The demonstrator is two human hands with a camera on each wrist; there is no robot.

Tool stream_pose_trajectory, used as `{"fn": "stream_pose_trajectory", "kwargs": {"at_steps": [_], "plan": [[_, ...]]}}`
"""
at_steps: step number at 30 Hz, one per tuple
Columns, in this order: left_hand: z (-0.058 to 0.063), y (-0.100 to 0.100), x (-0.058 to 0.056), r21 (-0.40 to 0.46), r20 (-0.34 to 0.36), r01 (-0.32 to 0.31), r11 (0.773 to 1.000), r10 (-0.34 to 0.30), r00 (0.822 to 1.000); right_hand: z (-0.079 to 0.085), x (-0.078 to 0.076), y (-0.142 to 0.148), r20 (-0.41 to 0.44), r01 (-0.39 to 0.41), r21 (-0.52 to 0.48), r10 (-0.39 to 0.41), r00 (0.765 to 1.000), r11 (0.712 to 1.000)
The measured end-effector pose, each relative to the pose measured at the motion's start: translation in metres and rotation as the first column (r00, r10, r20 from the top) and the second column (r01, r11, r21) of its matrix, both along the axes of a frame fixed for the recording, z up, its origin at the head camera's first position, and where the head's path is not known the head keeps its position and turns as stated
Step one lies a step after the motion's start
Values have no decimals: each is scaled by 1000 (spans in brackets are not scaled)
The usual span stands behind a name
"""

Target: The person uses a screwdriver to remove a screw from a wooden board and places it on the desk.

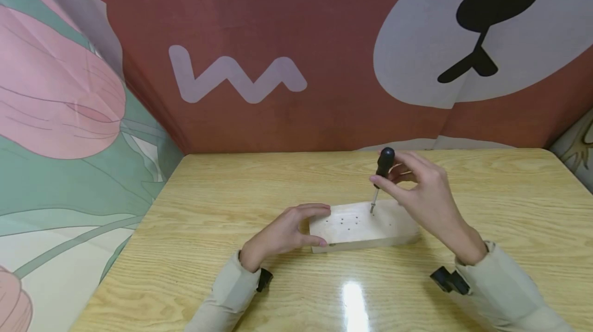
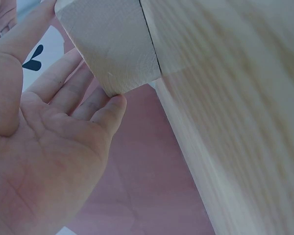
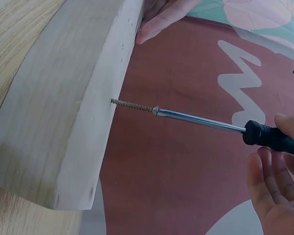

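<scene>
A screw (image 3: 133, 105) stands with its tip at the upper face of the wooden block (image 1: 366, 228), which lies on the worktop (image 1: 185, 249). The right hand (image 1: 426, 195) pinches the screwdriver (image 3: 206, 121), whose end meets the screw head. The left hand (image 1: 287, 229), thumb and fingers parted, grips the block, at its three o'clock.

Tilted screwdriver (image 3: 255, 132) on screw (image 3: 134, 105), wooden block (image 1: 370, 230)
</scene>
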State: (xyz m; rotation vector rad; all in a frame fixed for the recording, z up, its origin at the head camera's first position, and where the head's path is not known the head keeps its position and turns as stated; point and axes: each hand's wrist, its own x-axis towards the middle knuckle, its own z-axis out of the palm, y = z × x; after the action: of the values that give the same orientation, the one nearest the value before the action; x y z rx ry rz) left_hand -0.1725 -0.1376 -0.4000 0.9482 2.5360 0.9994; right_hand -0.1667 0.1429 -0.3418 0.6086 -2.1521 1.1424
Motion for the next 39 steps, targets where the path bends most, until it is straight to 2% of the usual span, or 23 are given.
{"fn": "stream_pose_trajectory", "kwargs": {"at_steps": [7, 17, 29, 39], "plan": [[-1, 0, 0, -1, -1, 2, 1000, -2, 1000, 1, 0, 1, 30, -23, -11, 24, 999, 1000], [0, 0, 0, -7, -1, 0, 1000, 0, 1000, 1, -1, 0, -9, -20, 7, 20, 1000, 1000], [0, 0, 0, -12, -2, -4, 1000, 4, 1000, 2, 1, 1, -24, -7, 26, 8, 1000, 1000], [0, 0, -1, -11, -3, 2, 1000, -2, 1000, 4, 3, 1, -19, -14, 4, 14, 1000, 1000]]}}
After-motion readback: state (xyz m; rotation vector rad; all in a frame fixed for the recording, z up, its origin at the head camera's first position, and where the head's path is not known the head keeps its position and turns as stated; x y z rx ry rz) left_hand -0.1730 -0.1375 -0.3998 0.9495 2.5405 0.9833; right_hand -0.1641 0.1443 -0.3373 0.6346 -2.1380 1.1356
